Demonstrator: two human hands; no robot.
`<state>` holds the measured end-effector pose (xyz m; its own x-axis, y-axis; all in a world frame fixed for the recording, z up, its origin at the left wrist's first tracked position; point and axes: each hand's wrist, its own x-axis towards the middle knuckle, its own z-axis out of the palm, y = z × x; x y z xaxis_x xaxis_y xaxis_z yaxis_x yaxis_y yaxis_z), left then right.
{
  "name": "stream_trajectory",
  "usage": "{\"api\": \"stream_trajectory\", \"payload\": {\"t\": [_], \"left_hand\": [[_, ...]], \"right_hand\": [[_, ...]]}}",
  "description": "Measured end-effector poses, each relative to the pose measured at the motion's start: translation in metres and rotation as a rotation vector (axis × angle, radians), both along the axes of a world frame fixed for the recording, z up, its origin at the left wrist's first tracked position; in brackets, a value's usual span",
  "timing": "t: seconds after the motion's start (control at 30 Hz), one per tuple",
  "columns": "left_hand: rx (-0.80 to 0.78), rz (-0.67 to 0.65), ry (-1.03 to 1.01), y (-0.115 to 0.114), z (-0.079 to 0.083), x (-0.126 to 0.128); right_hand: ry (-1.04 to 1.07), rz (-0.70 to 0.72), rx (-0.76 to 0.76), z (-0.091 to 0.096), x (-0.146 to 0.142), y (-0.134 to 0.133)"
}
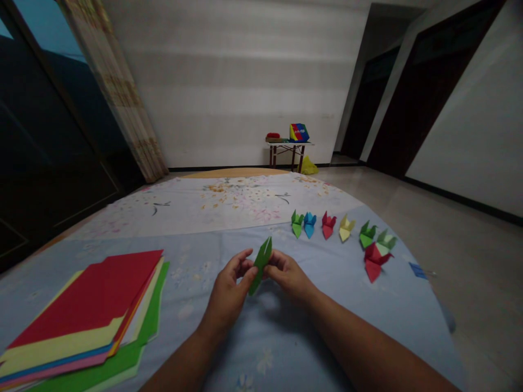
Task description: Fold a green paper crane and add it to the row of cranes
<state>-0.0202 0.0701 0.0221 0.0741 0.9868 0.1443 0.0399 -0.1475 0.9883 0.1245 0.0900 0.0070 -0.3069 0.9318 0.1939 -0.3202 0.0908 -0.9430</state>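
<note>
A folded green paper (260, 267), long and narrow with a split pointed upper end, is held upright above the table. My left hand (235, 284) pinches it from the left, thumb on the near face. From the other side, my right hand (288, 272) grips its edge between thumb and curled fingers. Folded paper cranes in several colours stand to the right, among them a blue crane (309, 224), a yellow crane (346, 228) and a red crane (373, 261) nearest to me.
On the left lies a stack of coloured paper sheets (90, 299), red on top. A flowered cloth (196, 316) covers the round table. A blue clip-like object (417, 270) sits at the right edge. Against the far wall, a small table (292, 144) carries a colourful box (299, 133).
</note>
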Motion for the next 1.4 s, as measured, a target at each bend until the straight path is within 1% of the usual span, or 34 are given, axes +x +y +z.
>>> {"api": "stream_trajectory", "payload": {"t": [0.07,0.1,0.17,0.27,0.43,0.53,0.67,0.73,0.83,0.9,0.97,1.1,1.17,1.2,1.27,1.33,1.4], "left_hand": [[-0.082,-0.108,-0.043,0.004,0.005,-0.003],[-0.107,-0.130,-0.048,0.005,0.007,-0.004],[-0.131,-0.114,-0.033,0.007,0.009,-0.006],[-0.131,-0.034,-0.013,0.008,0.005,-0.008],[-0.137,0.026,-0.076,0.007,-0.004,-0.004],[-0.138,0.056,-0.099,0.006,-0.005,-0.002],[-0.187,0.048,-0.145,0.007,-0.006,-0.003],[-0.242,0.014,-0.190,0.008,-0.007,-0.003],[-0.308,-0.051,-0.245,0.010,-0.009,-0.004],[-0.321,-0.061,-0.231,0.010,-0.010,-0.004],[-0.326,-0.063,-0.159,0.010,-0.010,-0.005],[-0.345,-0.076,-0.033,0.010,-0.011,-0.005],[-0.303,-0.068,0.059,0.008,-0.012,-0.006],[-0.255,-0.061,0.155,0.007,-0.013,-0.006],[-0.132,-0.050,0.424,0.004,-0.014,-0.007],[-0.020,-0.038,0.691,0.001,-0.014,-0.008],[0.101,-0.016,0.879,-0.003,-0.014,-0.009]], "right_hand": [[-0.023,0.004,0.025,-0.003,0.001,0.001],[-0.038,0.002,0.032,-0.005,0.001,0.002],[-0.054,-0.007,0.028,-0.008,0.002,0.003],[-0.042,-0.023,-0.007,-0.011,0.001,0.005],[-0.019,-0.042,-0.089,-0.008,-0.001,0.005],[-0.003,-0.054,-0.100,-0.008,-0.001,0.005],[-0.014,-0.079,-0.118,-0.010,-0.001,0.007],[-0.016,-0.073,-0.144,-0.010,0.000,0.007],[-0.034,-0.048,-0.196,-0.008,0.002,0.007],[-0.078,-0.013,-0.226,-0.006,0.005,0.007],[-0.137,0.006,-0.240,-0.005,0.007,0.008],[-0.251,-0.045,-0.213,-0.012,0.009,0.011],[-0.350,-0.067,-0.173,-0.017,0.009,0.012],[-0.423,-0.081,-0.146,-0.019,0.009,0.012],[-0.610,-0.120,-0.078,-0.021,0.009,0.011],[-0.830,-0.156,-0.006,-0.019,0.010,0.008],[-1.033,-0.186,0.056,-0.015,0.011,0.004]]}}
